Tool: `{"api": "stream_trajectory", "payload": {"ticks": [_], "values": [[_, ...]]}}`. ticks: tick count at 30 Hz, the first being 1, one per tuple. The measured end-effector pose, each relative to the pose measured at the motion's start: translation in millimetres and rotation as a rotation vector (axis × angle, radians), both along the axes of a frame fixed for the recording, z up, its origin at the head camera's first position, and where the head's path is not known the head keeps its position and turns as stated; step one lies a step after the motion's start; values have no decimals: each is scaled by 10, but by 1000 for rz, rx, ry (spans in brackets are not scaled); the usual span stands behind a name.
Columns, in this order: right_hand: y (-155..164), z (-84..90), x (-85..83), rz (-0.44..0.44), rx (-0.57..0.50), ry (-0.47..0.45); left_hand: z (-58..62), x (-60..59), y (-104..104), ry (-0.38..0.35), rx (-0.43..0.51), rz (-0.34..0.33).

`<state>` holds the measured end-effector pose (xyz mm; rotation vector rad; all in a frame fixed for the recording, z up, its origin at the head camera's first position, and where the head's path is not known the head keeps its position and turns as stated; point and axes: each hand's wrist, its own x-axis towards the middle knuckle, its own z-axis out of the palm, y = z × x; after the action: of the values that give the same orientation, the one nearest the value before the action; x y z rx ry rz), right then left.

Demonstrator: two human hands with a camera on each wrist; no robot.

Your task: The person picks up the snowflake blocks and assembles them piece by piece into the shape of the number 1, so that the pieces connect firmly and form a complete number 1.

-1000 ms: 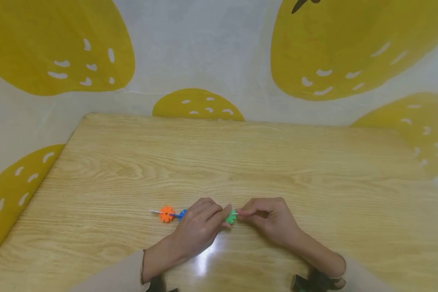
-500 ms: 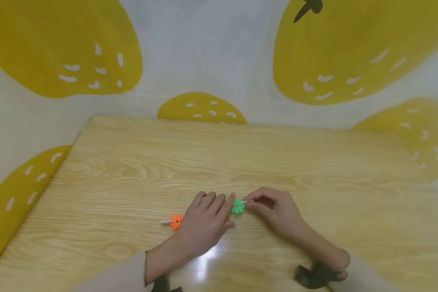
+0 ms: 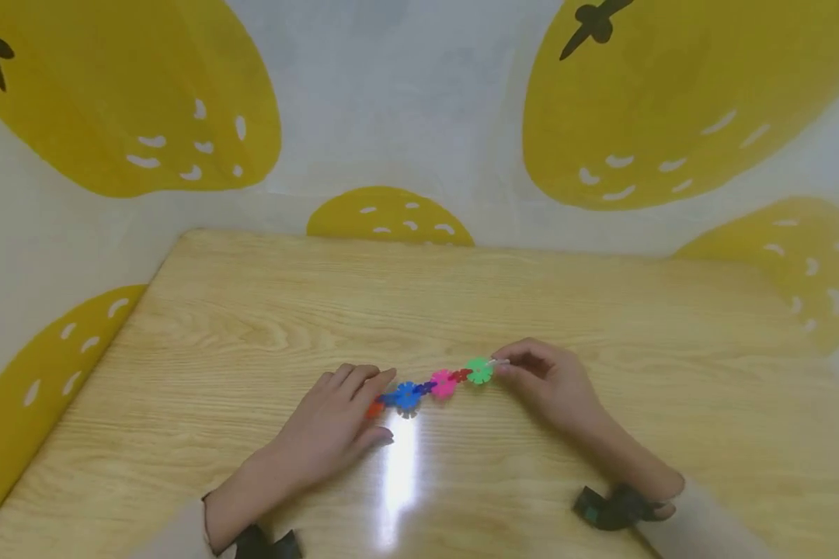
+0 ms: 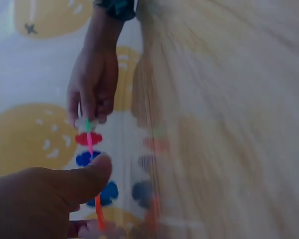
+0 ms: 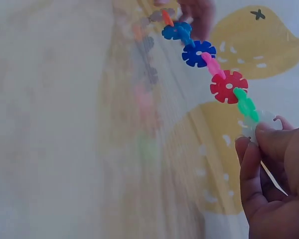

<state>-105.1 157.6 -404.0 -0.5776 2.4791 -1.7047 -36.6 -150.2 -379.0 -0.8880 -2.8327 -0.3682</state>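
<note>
A chain of coloured snowflake discs (image 3: 442, 383) stretches between my two hands just above the wooden table (image 3: 461, 295). From left to right it runs orange, blue, pink, red, green, with a white piece at the right end. My left hand (image 3: 377, 404) holds the orange end between thumb and fingers. My right hand (image 3: 506, 365) pinches the white end piece. The left wrist view shows my thumb (image 4: 84, 177) beside the chain (image 4: 88, 139), with the right hand (image 4: 87, 117) at its far end. In the right wrist view the chain (image 5: 228, 86) runs away from my fingertips (image 5: 259, 144).
A pale cloth with large yellow fruit shapes (image 3: 419, 116) hangs behind and around the table. A bright light glare (image 3: 398, 458) lies on the wood between my forearms. Black wrist straps (image 3: 611, 508) sit on both arms.
My right hand has drawn the green end up and to the right, while my left hand slid left. The blue, pink and red discs, earlier hidden under my left hand, now show.
</note>
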Motion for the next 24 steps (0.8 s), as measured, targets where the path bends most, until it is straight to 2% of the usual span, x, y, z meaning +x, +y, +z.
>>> {"api": "stream_trajectory", "payload": {"ticks": [4,9,13,17,22,24], "values": [[60,10,-65,-27,20,-10,-59,17,-173,-44,41,48],[55,146,-127,-34,3,-2,-137,2,-234,-48,196,55],[-6,265,-176,-29,-9,20,-209,1,-187,-68,356,73],[-45,279,-266,-55,23,45,-290,44,-97,-68,491,53],[-79,244,-389,-58,24,68,-352,101,40,-27,560,9],[-76,139,-486,-54,-11,48,-366,115,90,-29,591,3]]}}
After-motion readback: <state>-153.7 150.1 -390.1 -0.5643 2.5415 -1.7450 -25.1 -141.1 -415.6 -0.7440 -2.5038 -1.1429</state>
